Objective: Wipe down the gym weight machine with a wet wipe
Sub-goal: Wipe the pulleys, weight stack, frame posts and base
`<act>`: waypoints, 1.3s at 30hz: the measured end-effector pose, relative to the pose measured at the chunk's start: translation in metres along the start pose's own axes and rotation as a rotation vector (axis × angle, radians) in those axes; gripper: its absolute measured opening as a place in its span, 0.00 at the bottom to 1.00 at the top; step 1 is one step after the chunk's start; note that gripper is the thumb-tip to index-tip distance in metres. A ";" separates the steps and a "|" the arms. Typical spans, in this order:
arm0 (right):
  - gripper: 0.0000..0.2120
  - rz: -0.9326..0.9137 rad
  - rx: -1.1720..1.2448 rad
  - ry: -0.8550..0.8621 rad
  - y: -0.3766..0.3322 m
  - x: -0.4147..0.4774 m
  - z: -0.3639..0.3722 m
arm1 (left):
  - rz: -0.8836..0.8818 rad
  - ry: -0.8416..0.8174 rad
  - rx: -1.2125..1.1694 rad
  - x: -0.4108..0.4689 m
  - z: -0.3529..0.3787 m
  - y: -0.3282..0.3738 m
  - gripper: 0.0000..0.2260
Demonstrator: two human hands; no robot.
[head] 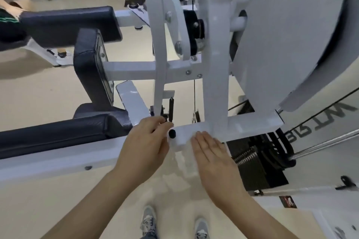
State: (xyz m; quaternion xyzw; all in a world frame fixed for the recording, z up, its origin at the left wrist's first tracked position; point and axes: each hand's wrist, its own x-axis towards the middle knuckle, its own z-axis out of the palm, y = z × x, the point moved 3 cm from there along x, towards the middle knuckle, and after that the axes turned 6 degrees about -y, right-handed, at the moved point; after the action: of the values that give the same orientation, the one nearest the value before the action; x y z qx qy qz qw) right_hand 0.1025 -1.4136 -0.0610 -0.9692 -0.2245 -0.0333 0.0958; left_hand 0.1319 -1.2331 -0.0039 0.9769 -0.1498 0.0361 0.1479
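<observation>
Under the flat right hand lay a white wet wipe, pressed by straight, close-set fingers against the end of a white crossbar of the weight machine; part of the wipe hung down blurred below the bar, left of that hand. Just left of the wipe, the left hand curled around the bar's end by a black knob, holding the frame, its fingers near a small black lever. Right of the right hand sat the dark weight stack. Left of the left hand ran a black padded seat. Below both hands, grey shoes stood on the beige floor
</observation>
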 end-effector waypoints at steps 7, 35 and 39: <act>0.22 0.074 0.171 -0.427 0.001 0.101 -0.009 | -0.166 -0.107 0.020 -0.008 -0.001 -0.042 0.26; 0.22 0.269 0.065 0.131 0.059 0.029 -0.015 | 0.476 -0.021 0.007 0.039 0.049 0.085 0.16; 0.25 0.242 -0.043 0.088 0.110 -0.006 -0.018 | 0.333 -0.124 0.064 0.050 0.078 0.124 0.19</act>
State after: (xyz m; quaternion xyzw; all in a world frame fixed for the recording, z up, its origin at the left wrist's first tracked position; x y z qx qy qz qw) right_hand 0.1456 -1.5169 -0.0632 -0.9886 -0.1007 -0.0687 0.0881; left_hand 0.1439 -1.3838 -0.0376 0.9431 -0.3172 0.0046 0.0992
